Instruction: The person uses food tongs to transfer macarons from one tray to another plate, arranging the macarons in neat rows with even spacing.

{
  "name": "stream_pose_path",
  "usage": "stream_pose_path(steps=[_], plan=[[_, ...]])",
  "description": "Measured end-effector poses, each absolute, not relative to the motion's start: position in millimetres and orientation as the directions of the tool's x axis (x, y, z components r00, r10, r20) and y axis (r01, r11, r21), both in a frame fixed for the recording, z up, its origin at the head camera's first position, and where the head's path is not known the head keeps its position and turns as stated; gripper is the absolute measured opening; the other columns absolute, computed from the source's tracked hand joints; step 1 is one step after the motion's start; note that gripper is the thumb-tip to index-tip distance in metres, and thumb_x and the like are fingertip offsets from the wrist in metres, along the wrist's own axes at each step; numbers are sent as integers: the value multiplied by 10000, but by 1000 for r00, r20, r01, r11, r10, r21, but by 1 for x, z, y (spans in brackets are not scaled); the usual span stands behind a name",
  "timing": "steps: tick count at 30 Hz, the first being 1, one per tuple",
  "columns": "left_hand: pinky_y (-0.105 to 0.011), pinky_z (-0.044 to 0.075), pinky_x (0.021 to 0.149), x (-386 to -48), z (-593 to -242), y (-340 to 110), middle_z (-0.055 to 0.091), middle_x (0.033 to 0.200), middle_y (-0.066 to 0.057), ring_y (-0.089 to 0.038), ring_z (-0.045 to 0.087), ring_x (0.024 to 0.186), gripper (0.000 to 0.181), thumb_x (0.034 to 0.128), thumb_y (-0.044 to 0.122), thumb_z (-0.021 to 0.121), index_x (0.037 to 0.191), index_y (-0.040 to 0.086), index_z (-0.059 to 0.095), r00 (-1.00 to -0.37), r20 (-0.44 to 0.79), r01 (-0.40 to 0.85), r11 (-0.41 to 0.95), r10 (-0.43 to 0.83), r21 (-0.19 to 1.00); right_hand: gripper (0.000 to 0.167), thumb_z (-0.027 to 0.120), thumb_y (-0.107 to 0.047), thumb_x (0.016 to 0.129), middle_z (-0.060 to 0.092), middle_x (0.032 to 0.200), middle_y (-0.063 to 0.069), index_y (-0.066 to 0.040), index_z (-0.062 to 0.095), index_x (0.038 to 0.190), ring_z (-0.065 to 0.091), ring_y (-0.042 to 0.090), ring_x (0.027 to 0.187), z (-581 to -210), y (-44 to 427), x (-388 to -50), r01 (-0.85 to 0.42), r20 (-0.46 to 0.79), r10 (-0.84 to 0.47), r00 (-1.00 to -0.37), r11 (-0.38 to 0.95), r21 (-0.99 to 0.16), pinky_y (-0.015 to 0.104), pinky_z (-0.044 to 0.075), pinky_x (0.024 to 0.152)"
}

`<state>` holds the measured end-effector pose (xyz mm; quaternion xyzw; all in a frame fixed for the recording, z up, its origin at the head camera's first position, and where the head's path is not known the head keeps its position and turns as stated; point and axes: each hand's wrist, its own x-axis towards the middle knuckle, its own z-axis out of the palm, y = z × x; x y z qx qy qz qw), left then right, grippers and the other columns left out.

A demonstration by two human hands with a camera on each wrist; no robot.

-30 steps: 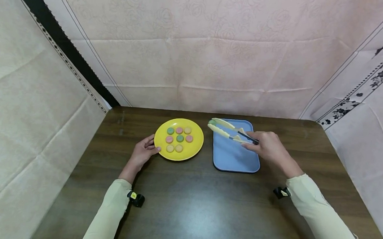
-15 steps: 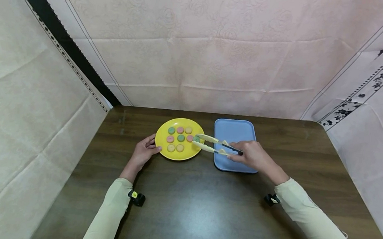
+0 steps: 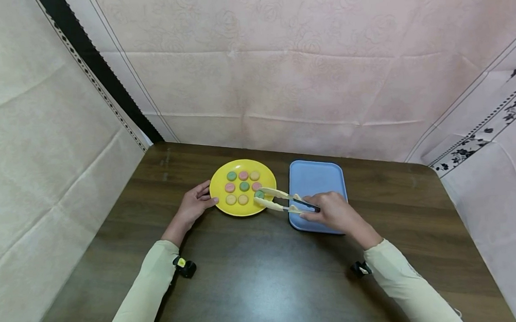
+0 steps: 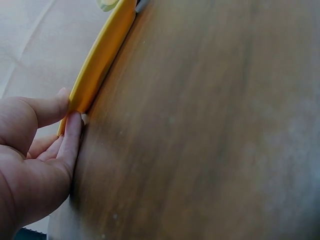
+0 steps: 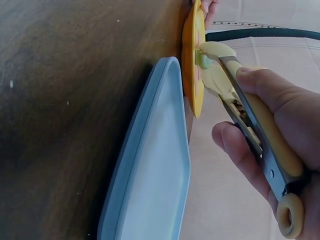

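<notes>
My left hand (image 3: pixel 193 203) pinches the left rim of a round yellow plate (image 3: pixel 243 211); the left wrist view shows thumb and fingers on its edge (image 4: pixel 102 55). Pink, green and cream macaron-like discs lie on the plate in rows. My right hand (image 3: pixel 332 211) grips cream-tipped kitchen tongs (image 3: pixel 278 193), its thumb along one arm in the right wrist view. Between the tongs' tips, a green disc (image 3: pixel 259 194) is at the plate's lower right, at the end of the front row. Whether it touches the plate I cannot tell.
A blue rectangular tray (image 3: pixel 315 177) lies right of the plate, under the right hand and tongs; no discs show on its visible part. Both stand on a dark wooden table (image 3: pixel 264 277). Pale patterned cloth (image 3: pixel 280 91) hangs behind and along both sides.
The right hand has carried the tongs and green disc leftward from above the blue tray to the plate's lower right. The left hand has stayed at the plate's rim.
</notes>
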<state>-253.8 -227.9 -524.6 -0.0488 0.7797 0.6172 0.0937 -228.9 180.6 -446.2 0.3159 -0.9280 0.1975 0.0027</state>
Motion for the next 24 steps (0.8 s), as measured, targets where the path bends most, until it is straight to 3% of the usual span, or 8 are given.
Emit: stream_pose_path(steps=[8, 24], plan=[[-199, 528, 905, -253, -524, -228, 465, 1546, -176, -329, 537, 1317, 738, 974, 111, 711, 1606, 101, 329, -978, -205, -192, 219, 35, 957, 447, 795, -337, 908, 773, 1019, 113, -22, 747, 1223, 460, 86, 604, -444, 177, -231, -559, 83, -574, -814, 738, -378, 233, 396, 489], [-176, 531, 880, -254, -525, -227, 465, 1546, -180, -333, 541, 1310, 737, 974, 102, 710, 1605, 95, 329, -979, -202, -191, 201, 39, 961, 441, 808, -309, 899, 773, 1009, 129, -13, 745, 1220, 457, 87, 593, -440, 175, -235, -566, 69, -587, -807, 734, -376, 237, 383, 483]])
